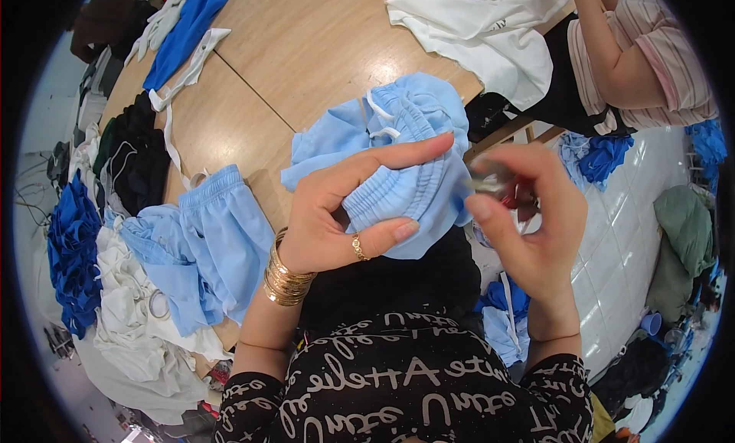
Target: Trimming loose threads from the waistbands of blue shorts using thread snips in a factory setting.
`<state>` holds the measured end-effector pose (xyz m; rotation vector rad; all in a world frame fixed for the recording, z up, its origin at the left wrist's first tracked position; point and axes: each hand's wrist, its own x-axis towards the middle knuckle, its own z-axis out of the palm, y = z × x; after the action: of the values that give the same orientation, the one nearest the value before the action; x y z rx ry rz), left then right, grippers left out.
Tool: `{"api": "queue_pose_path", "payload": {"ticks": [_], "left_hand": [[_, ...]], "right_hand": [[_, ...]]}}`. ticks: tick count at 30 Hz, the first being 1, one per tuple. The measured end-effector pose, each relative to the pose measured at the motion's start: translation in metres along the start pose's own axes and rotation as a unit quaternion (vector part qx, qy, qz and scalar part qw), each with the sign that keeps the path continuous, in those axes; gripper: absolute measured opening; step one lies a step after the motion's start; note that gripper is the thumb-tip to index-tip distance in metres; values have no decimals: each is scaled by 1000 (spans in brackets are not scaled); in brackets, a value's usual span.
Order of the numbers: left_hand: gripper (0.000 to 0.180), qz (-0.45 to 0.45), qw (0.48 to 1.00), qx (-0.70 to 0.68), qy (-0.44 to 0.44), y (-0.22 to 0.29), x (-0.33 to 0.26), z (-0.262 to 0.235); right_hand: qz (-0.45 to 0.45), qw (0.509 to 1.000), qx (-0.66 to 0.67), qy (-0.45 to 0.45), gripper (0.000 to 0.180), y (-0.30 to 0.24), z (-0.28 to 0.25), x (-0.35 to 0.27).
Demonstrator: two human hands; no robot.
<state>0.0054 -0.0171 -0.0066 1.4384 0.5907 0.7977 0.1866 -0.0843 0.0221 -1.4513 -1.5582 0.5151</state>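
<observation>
In front of me, a pair of light blue shorts (417, 183) with a gathered elastic waistband is bunched up above my lap. My left hand (329, 217) grips the waistband between thumb and fingers. A white drawstring (383, 114) shows on the far side of the fabric. At the right edge of the shorts, my right hand (547, 221) is closed on small thread snips (494, 184) with metal blades and a red part. The snips are blurred and partly covered by the fingers, so whether the blades touch cloth is unclear.
More light blue shorts (222, 221) lie on the wooden table (298, 53) at left. Around them are white cloth (138, 298), dark blue ruffled fabric (73, 252) and black garments (138, 160). Beside a white garment (490, 45), a co-worker's arm (612, 68) shows at far right.
</observation>
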Motion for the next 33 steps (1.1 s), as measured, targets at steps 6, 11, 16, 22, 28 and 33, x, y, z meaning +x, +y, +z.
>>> {"api": "queue_pose_path", "payload": {"ticks": [6,11,16,22,28,33], "left_hand": [[59,9,1000,-2,-16,1,0,-1],[59,12,1000,-2,-10,2,0,0],[60,20,1000,7,-15,0,0,0],[60,12,1000,-3,-6,2,-1,1],[60,10,1000,7,0,3,1,3],[60,6,1000,-2,1,3,1,3]], "right_hand": [[-79,985,-134,-72,20,-3,0,-3],[-98,978,-161,-87,16,-4,0,-3],[-102,977,-166,-88,14,-4,0,-4],[-112,974,-172,-91,14,-4,-1,-3],[-122,973,-178,-87,12,-1,0,-2],[-126,972,-181,-87,12,-1,-1,-2]]}}
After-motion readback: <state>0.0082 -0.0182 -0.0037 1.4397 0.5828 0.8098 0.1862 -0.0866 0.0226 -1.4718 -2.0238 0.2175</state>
